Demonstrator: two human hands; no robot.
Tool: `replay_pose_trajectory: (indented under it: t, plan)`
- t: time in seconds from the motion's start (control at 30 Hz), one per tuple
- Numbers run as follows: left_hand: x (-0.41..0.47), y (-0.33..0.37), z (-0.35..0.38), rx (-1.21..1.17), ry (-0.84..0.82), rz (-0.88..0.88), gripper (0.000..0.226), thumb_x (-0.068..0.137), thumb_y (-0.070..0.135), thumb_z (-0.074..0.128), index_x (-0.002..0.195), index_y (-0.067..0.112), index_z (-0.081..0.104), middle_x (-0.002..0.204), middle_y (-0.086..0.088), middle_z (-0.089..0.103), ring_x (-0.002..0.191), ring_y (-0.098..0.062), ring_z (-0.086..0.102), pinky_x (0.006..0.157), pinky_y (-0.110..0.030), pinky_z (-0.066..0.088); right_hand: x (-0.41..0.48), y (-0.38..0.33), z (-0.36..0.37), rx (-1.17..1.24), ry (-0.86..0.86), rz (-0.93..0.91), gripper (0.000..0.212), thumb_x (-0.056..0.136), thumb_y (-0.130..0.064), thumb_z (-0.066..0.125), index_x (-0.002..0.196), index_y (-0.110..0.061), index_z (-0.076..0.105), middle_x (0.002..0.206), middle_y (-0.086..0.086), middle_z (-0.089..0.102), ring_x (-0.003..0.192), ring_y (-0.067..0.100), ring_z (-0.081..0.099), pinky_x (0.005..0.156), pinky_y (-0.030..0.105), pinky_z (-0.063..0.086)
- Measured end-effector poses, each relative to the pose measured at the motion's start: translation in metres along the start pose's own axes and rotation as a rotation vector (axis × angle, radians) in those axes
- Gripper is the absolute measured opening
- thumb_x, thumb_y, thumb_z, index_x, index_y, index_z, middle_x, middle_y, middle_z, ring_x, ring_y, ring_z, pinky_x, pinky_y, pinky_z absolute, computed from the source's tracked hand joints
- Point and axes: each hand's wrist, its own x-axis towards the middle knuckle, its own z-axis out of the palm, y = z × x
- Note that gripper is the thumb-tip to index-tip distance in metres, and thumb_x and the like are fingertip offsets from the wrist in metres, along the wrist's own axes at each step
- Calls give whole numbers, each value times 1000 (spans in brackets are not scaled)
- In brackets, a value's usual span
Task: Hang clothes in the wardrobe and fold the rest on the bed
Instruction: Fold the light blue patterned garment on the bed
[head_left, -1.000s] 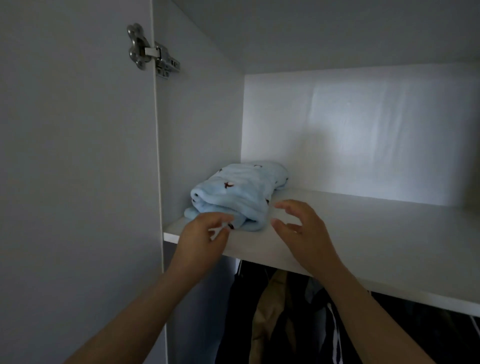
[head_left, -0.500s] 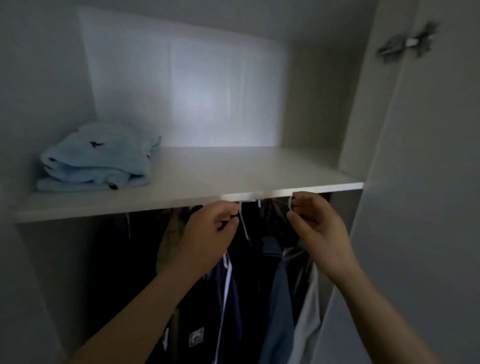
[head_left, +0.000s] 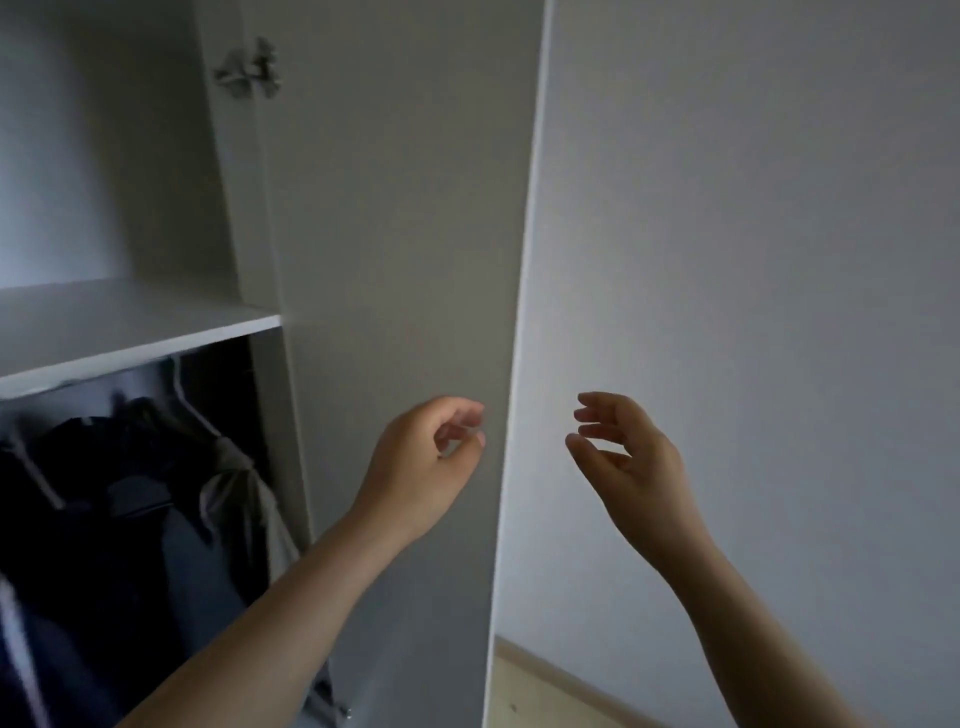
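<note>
1. Hung clothes (head_left: 130, 467) sit dark under the shelf (head_left: 104, 332), far left inside the wardrobe (head_left: 130, 156).
2. The left hand (head_left: 431, 457) hovers before the open door (head_left: 395, 260), grip loosely curled, empty.
3. The door's upright edge stands between the hands.
4. The right hand (head_left: 623, 457), grip relaxed and wide, holds nothing, before the wall (head_left: 753, 260).
5. The clothes lie down-left of both hands; the left hand is nearer.

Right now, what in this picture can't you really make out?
Head view only:
Hanging clothes: dark and blurred; their lower parts are cut off by the bottom edge.
Shelf: its left part is cut off by the frame's left edge.
Hinge: smeared by blur.
Left hand: unclear whether its fingertips touch the wardrobe door.
</note>
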Motion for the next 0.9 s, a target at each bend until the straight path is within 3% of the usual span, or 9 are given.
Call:
replay_pose_trajectory:
  t: [0.1,0.5,0.73,0.9]
  plan:
    - [-1,42,79,-60,-131,60,20,86,12,63,99,27,67,94,19,68,84,5,61,74,-5,43,-18,21,-87,-87,111,41,30,89,-19,65,109,-39,55,103,-17,63,98,-4,61,74,11,51]
    - [-42,193,340,-310,-663,329,16,87,17,63,98,28,67,92,19,68,86,6,61,75,-6,46,-153,61,-349,-446,619,286,26,90,-20,64,113,-29,58,105,-17,62,95,-3,62,72,10,50]
    - [-94,262,455,-509,-980,511,13,88,21,64,99,28,65,90,22,65,84,6,62,73,-4,46,-240,43,-422,-693,893,478,27,90,-19,65,115,-25,58,107,-12,63,95,0,63,77,18,55]
    - [-149,313,508,-658,-1241,658,15,89,22,64,98,33,61,88,26,61,84,18,58,71,-1,45,-307,19,-445,-833,1114,646,26,89,-18,66,115,-18,61,105,-7,65,94,2,65,74,15,54]
